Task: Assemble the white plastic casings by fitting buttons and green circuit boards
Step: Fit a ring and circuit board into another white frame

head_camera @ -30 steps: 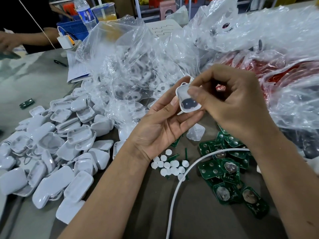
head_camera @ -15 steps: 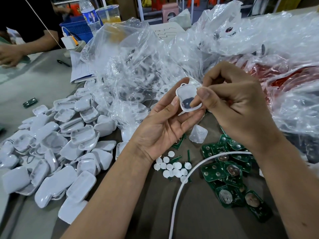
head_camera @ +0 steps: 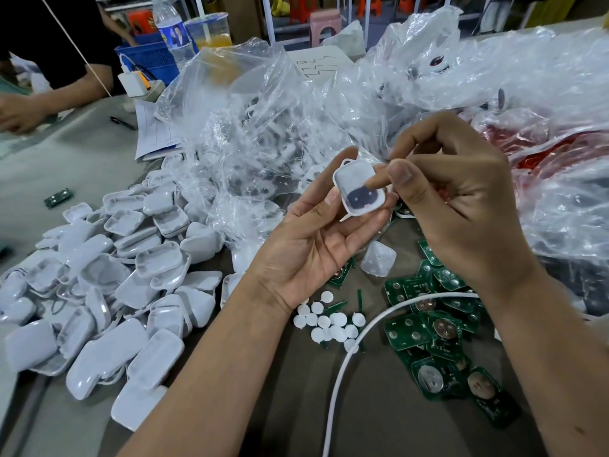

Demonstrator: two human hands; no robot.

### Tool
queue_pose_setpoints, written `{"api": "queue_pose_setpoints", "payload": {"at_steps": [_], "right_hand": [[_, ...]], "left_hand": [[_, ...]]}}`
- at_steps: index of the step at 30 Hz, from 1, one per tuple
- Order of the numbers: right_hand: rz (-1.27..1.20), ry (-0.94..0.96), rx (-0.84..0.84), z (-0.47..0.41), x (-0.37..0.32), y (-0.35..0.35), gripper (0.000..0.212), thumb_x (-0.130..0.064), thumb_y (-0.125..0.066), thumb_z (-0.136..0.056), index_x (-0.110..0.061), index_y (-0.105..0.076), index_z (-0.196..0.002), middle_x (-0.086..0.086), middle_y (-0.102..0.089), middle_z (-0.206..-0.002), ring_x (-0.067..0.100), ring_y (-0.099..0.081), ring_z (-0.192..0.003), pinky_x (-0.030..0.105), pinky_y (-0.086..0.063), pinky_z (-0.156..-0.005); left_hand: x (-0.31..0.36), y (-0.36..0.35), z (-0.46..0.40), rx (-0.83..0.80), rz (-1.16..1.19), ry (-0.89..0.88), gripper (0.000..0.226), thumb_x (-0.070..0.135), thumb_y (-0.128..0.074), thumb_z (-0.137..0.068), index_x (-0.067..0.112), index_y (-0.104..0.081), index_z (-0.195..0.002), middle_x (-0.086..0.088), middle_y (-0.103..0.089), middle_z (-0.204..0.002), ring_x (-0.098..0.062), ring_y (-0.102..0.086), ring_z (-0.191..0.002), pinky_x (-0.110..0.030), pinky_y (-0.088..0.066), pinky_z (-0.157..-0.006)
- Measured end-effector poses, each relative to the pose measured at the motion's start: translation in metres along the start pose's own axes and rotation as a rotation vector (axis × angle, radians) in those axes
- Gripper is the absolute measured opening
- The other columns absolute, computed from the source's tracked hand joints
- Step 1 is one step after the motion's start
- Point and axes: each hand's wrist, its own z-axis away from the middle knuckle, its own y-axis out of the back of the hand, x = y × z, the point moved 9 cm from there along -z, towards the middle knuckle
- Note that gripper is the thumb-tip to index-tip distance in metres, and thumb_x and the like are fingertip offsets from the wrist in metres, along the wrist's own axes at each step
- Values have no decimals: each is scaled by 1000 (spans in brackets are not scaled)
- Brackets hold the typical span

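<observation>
Casing (head_camera: 359, 188): I count one, pinched by my left hand (head_camera: 316, 249); right hand (head_camera: 461, 206) pokes inside, fingers curled, its grasp unclear; heaped casings (head_camera: 108, 285) uncountable.

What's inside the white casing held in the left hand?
The white casing in the left hand holds a dark rounded piece low in its cavity. The right hand index fingertip covers the right edge; no green board shows.

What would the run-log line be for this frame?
stage: fitting dark part in casing | left hand: holds white casing | right hand: fingertip inside casing | green circuit boards, white buttons: on table
</observation>
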Motion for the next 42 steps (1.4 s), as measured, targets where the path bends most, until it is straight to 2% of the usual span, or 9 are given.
{"api": "queue_pose_setpoints", "payload": {"at_steps": [4, 12, 17, 19, 21, 26, 32, 35, 42], "right_hand": [[73, 51, 3, 0, -6, -2, 26, -20, -61, -104, -7, -82, -95, 13, -60, -99, 23, -55, -76, 26, -42, -69], [98, 66, -15, 1, -7, -6, 25, -20, -61, -104, -9, -82, -98, 13, -60, -101, 27, -54, -80, 34, -44, -69], [39, 27, 10, 1, -5, -1, 24, -20, -60, -104, -10, -81, -99, 13, -61, -104, 22, -57, -79, 28, -44, -70], [29, 24, 39, 2, -5, 3, 22, -18, -61, -104, -10, -81, -100, 13, -61, -106, 21, -59, -82, 31, -46, -72], [58, 39, 48, 2, -6, 4, 20, -18, -61, -103, -11, -80, -103, 14, -61, -107, 22, -59, -85, 34, -47, -74], [132, 80, 5, 1, -10, -3, 24, -21, -60, -104, -10, -81, -105, 17, -60, -111, 26, -55, -87, 28, -44, -76], [195, 118, -30, 2, -9, -10, 30, -26, -62, -104, -5, -83, -97, 14, -62, -107, 27, -52, -89, 35, -44, -79], [212, 130, -31, 2, -9, -12, 30, -24, -63, -103, -5, -83, -93, 13, -62, -105, 29, -52, -90, 40, -44, -78], [194, 127, -22, 3, -7, -11, 31, -25, -60, -105, -6, -83, -98, 13, -64, -104, 29, -54, -91, 43, -46, -78]], "left_hand": [[1, 1, 0, 13, -23, -1, 42, 5, -48, -101, 15, -63, -139, -13, -68, -134, -32, -69, -117, -41, -54, -105], [2, 0, 0, 28, -6, -17, 42, 5, -54, -96, 17, -67, -134, -14, -64, -138, -31, -68, -119, -40, -56, -102], [2, 0, 0, 20, 13, -11, 42, 4, -51, -99, 15, -65, -137, -14, -67, -135, -32, -69, -117, -41, -55, -104], [2, -1, 1, 11, 20, -10, 42, 4, -47, -101, 14, -64, -138, -14, -67, -135, -34, -68, -118, -42, -54, -105], [2, -1, 1, 11, 20, -12, 41, 3, -46, -102, 15, -65, -137, -13, -67, -134, -34, -69, -118, -42, -54, -105], [3, -1, 1, 21, 1, -22, 41, 5, -51, -99, 16, -68, -134, -12, -68, -134, -30, -69, -118, -40, -56, -102], [3, 1, 1, 41, 27, -28, 39, 5, -54, -97, 15, -70, -131, -19, -67, -132, -31, -70, -114, -41, -53, -106], [3, 2, 2, 63, 34, -27, 37, 5, -55, -96, 13, -72, -128, -20, -69, -128, -32, -72, -111, -41, -57, -101], [4, 2, 2, 79, 12, -28, 38, 6, -55, -96, 15, -71, -130, -17, -68, -132, -31, -70, -116, -38, -59, -97]]}}
